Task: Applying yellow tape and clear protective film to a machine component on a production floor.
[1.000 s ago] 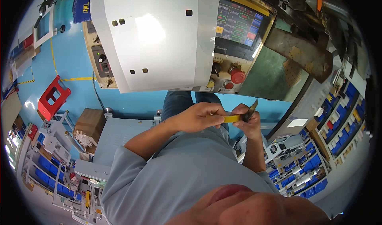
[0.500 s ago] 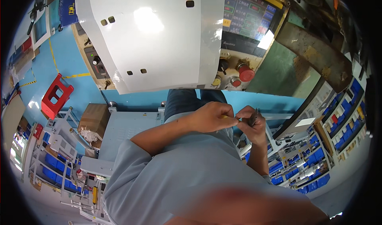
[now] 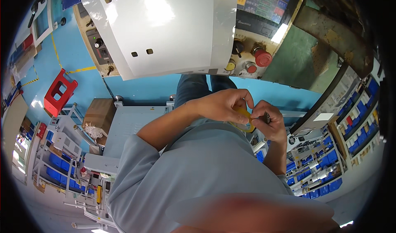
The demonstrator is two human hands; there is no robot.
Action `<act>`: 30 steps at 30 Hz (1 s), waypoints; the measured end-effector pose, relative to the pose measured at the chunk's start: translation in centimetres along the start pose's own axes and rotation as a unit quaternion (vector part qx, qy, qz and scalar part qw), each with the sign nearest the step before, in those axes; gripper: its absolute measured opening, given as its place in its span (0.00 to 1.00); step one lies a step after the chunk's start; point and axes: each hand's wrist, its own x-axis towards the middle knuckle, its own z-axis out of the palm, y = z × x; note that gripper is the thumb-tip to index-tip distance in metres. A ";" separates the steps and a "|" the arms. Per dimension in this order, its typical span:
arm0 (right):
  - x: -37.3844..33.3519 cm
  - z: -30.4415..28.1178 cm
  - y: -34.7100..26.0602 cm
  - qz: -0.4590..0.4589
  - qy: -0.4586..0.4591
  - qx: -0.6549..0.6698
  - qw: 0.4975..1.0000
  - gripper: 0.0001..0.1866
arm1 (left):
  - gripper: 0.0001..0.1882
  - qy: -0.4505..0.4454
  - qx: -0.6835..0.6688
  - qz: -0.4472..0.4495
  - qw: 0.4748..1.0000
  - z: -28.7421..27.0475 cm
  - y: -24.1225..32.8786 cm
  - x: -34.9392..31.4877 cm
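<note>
Tape (image 3: 242, 110), a yellow ring, is held between the shirt (image 3: 198, 161) and the near edge of the console (image 3: 249, 53). The left hand (image 3: 225, 104) curls about it, thumb along the ring, index finger raised and bent. The right hand (image 3: 270, 119) has thumb and forefinger pressed together at the ring's right side, and its folded fingers hold a dark tool (image 3: 267, 118). Whether those fingertips pinch a loose end of the tape cannot be told.

The likeliest trouble, I judge, is the ring slipping out, since the left grip looks light. If the tool has a sharp tip, which is too small to tell, a sudden tug could bring it against the left fingers, as the hands are so close. A forward jerk might knock the console's red button (image 3: 262, 58), which juts out near its front edge.

On the console, a white sheet (image 3: 165, 31) covers the left and middle, its near edge reaching the console's front; lifted hands could catch it. Right of the console's buttons lies a green plate (image 3: 301, 66). A strip of blue floor (image 3: 284, 96) shows just in front of the console, giving the right elbow some room. Left of the console, well apart, is a red stool (image 3: 51, 104).
</note>
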 end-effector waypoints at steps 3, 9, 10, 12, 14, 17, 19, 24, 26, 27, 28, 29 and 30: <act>-0.3 0.1 -0.8 0.011 -0.003 -0.019 1.000 0.10 | 0.20 0.004 -0.003 -0.009 1.000 0.4 -0.2 0.0; -2.2 -0.8 -2.5 0.013 0.002 -0.089 0.996 0.08 | 0.16 -0.008 0.088 0.021 0.996 2.6 1.3 0.2; -2.5 -1.2 -2.8 -0.019 -0.005 -0.141 0.990 0.09 | 0.16 -0.002 0.122 0.030 0.992 3.3 1.8 0.3; -3.3 -1.5 -4.3 -0.076 0.019 -0.161 0.984 0.09 | 0.16 0.000 0.168 0.045 0.985 4.9 2.8 0.6; -4.3 -2.5 -5.4 -0.139 0.007 -0.197 0.970 0.08 | 0.15 -0.005 0.197 0.055 0.979 6.6 3.8 1.2; -6.7 -3.8 -6.4 -0.225 0.009 -0.274 0.935 0.10 | 0.17 0.018 0.265 0.131 0.955 9.6 4.0 2.5; -8.3 -5.0 -6.6 -0.251 0.017 -0.269 0.930 0.10 | 0.16 0.024 0.256 0.124 0.958 11.8 5.1 2.9; -12.6 -8.4 -5.6 -0.313 0.086 -0.104 0.940 0.09 | 0.19 0.025 0.238 0.161 0.958 17.3 5.5 5.6; -15.2 -9.7 -5.9 -0.294 0.079 -0.025 0.952 0.16 | 0.19 0.025 0.265 0.164 0.950 19.9 5.5 6.9; -16.3 -10.9 -5.5 -0.300 0.081 -0.020 0.950 0.16 | 0.19 -0.003 0.252 0.179 0.951 21.0 5.1 7.7; -17.2 -12.6 -5.2 -0.348 0.061 -0.099 0.930 0.17 | 0.19 -0.001 0.260 0.178 0.949 22.0 4.6 8.8; -18.1 -14.2 -4.7 -0.393 0.042 -0.179 0.901 0.18 | 0.19 -0.012 0.269 0.191 0.944 23.0 4.0 9.8; -18.4 -15.1 -3.9 -0.461 0.044 -0.159 0.872 0.16 | 0.20 -0.023 0.278 0.203 0.939 24.2 3.4 10.9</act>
